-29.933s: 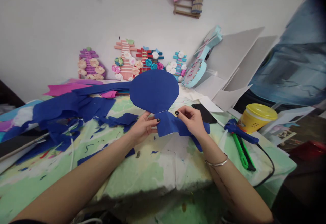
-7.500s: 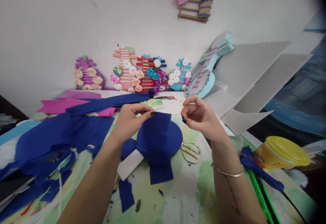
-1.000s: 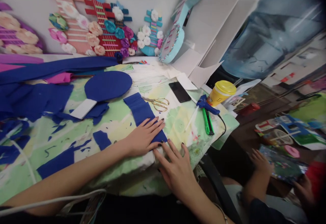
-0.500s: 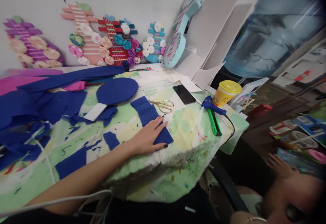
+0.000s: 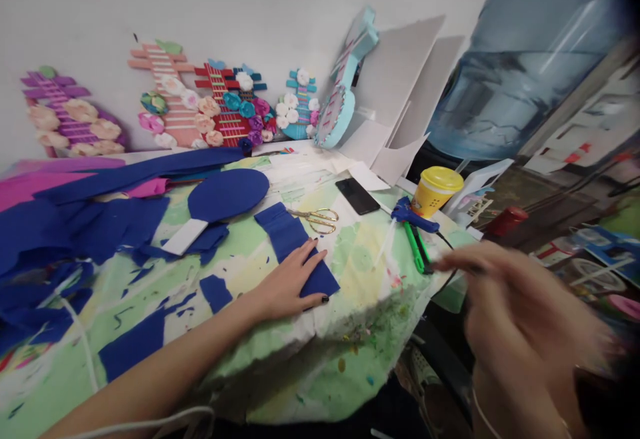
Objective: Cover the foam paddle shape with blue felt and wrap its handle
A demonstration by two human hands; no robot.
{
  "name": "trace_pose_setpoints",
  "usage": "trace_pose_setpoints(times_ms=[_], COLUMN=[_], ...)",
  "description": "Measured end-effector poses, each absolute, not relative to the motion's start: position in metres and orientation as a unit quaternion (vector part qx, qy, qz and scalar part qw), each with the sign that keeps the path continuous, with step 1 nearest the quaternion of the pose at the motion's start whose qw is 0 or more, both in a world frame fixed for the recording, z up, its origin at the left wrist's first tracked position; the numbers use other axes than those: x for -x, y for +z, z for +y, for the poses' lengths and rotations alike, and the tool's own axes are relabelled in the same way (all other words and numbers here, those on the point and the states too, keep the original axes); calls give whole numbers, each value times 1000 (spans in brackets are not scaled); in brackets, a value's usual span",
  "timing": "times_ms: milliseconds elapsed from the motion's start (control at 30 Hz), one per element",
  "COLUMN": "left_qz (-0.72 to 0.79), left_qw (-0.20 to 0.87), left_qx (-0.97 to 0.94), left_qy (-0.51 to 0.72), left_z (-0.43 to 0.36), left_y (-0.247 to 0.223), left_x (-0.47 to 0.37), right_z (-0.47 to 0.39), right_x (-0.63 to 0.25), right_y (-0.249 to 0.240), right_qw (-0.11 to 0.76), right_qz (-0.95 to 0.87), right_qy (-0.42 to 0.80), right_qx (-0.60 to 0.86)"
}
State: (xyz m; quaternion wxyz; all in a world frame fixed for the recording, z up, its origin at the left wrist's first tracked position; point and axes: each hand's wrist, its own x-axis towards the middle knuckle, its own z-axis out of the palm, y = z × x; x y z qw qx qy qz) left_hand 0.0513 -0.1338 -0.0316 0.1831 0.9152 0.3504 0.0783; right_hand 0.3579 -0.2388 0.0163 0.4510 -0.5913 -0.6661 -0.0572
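Observation:
My left hand (image 5: 290, 284) lies flat with fingers spread on a blue strip (image 5: 285, 229) near the table's front edge. My right hand (image 5: 520, 319) is raised at the right, blurred by motion; its forefinger reaches toward the lower end of a green cutter (image 5: 416, 247), and whether it grips anything is unclear. Gold-handled scissors (image 5: 323, 219) rest beside the strip. A blue glue gun (image 5: 415, 215) lies across the cutter's upper end. Left of the strip are a blue oval piece (image 5: 229, 194), a white block (image 5: 185, 236) and blue scraps (image 5: 133, 346).
A black phone (image 5: 357, 196) lies behind the scissors. A yellow-lidded cup (image 5: 437, 189) stands beside the glue gun. White boards (image 5: 395, 79) and flower-decorated guitar shapes (image 5: 225, 106) lean at the wall. A water jug (image 5: 520, 72) is at the right.
My right hand has come up from the lower right toward the cutter. The view has tilted up slightly. My left hand stays on the blue strip.

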Motion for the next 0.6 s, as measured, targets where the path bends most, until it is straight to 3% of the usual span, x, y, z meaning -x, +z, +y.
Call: trace_pose_setpoints(times_ms=[133,200,367,600], left_qz=[345,345,341,334], left_qw=[223,232,209,183], left_qx=[-908,-906,-913,-919], left_qy=[89,85,78,100], left_z=[-131,-130,-129,-128], left_y=[-29,-28,-30,-38], left_x=[-49,-49,-50,-49], right_z=[-192,-175,-157,-140], right_x=[-362,-370,-382,-400], right_y=[5,-8,-23,1], right_qw=[174,110,69,70], right_qz=[-607,-551,-538,-565], right_qy=[-64,-71,2,136], right_qx=[772,824,840,811])
